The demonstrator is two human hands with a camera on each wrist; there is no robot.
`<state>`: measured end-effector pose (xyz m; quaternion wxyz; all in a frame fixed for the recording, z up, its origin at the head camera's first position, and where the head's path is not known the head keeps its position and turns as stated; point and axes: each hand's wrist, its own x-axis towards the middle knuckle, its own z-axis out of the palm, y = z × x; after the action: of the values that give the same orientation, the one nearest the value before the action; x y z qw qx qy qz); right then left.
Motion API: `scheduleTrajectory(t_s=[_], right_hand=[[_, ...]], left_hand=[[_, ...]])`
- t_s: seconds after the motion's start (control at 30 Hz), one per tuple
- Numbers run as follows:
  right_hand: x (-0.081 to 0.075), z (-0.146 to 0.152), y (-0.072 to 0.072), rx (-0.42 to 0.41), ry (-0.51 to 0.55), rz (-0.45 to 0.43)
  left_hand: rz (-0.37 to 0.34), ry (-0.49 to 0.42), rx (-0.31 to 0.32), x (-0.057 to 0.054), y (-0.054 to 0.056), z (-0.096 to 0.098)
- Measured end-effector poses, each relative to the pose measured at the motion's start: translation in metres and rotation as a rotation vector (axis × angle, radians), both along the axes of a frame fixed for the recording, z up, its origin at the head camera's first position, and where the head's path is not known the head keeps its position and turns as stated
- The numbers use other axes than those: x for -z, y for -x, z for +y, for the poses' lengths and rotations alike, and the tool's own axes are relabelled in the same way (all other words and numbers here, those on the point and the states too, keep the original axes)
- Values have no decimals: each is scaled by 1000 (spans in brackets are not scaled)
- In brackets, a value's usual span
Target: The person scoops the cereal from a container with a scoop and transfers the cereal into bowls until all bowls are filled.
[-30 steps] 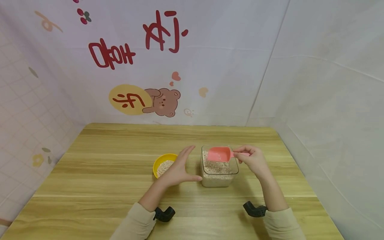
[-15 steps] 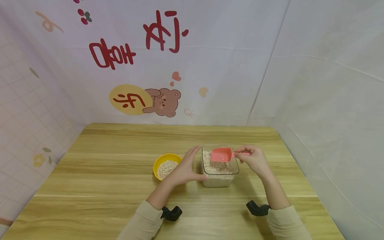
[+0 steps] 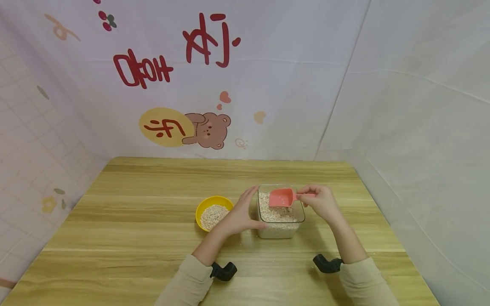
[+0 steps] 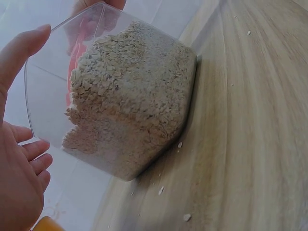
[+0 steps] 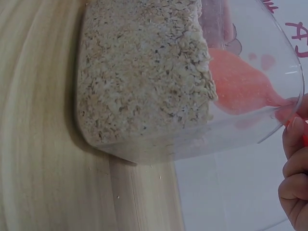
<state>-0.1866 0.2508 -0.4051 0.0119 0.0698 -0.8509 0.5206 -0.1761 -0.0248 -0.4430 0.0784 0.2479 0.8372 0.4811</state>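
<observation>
A clear square container (image 3: 277,231) of oat flakes (image 3: 276,214) stands on the table. My right hand (image 3: 319,200) pinches the handle of a pink scoop (image 3: 281,198) between thumb and fingers. The scoop's bowl lies inside the container, low against the oats, as the right wrist view shows through the clear wall. My left hand (image 3: 241,216) is spread at the container's left side, thumb at the near rim and fingers extended along the side. Behind the left wrist sits a yellow bowl (image 3: 199,214) with oat flakes in it, its lower right edge partly covered by that hand.
The wooden table (image 3: 134,221) carries a few loose flakes (image 4: 186,217) beside the container. A white printed cloth (image 3: 287,85) hangs behind the table, with more white cloth along both sides. A black wrist mount (image 3: 223,271) sticks out from the left sleeve.
My left hand has moved right, from over the yellow bowl to the container's side, uncovering more of the bowl. The scoop has shifted slightly right and sits lower at the oats.
</observation>
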Motion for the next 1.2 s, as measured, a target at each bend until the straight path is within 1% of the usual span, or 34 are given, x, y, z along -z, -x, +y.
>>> scheduleTrajectory(t_s=[0.27,0.5,0.73,0.9,1.07,1.2], right_hand=[[1,-8,3,-25,-8,8],[3,-19,5,-34,-19,-14],[-2,-33,5,-47,-53,1],[-5,-41,8,-58,-84,-7],[-7,-42,10,-60,-70,-25],[-5,-40,13,-73,-56,-42]], left_hand=[[-10,-15,-3,3,3,2],[-22,-26,-3,3,2,3],[-24,-43,-11,4,3,4],[-22,-54,-19,5,3,3],[-25,-56,-23,5,4,3],[-25,-58,-27,6,4,3]])
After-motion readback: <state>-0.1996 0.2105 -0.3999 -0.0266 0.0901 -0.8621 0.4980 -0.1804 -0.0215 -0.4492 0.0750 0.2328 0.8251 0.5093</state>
